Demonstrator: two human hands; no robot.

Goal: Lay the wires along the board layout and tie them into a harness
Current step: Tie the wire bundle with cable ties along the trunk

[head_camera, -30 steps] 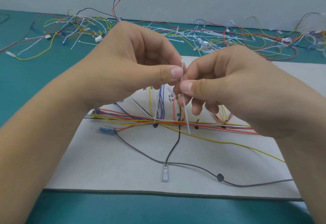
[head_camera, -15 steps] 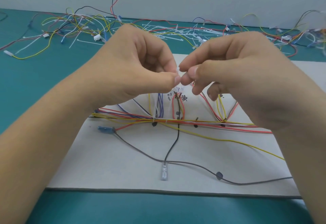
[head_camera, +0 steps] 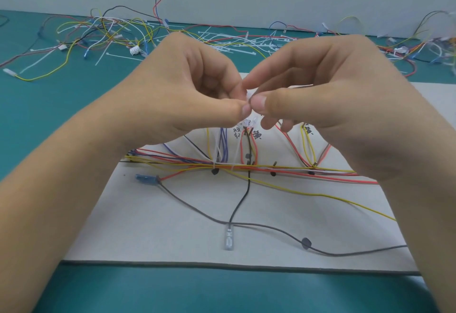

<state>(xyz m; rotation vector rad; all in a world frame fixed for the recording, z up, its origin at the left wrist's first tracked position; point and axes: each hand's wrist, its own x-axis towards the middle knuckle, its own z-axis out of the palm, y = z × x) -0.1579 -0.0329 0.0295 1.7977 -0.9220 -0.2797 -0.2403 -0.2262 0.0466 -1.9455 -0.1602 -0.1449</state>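
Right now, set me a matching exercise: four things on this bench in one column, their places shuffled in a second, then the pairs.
1. blue insulated connector
2. clear flat terminal
3. white plastic cable tie
4. white multi-pin plug

A. pinched between left hand and right hand
B. on the green mat beyond the grey board
C. near the board's front edge
D. by the board's left edge

Pairs: 1-D, 2-C, 3-A, 4-B
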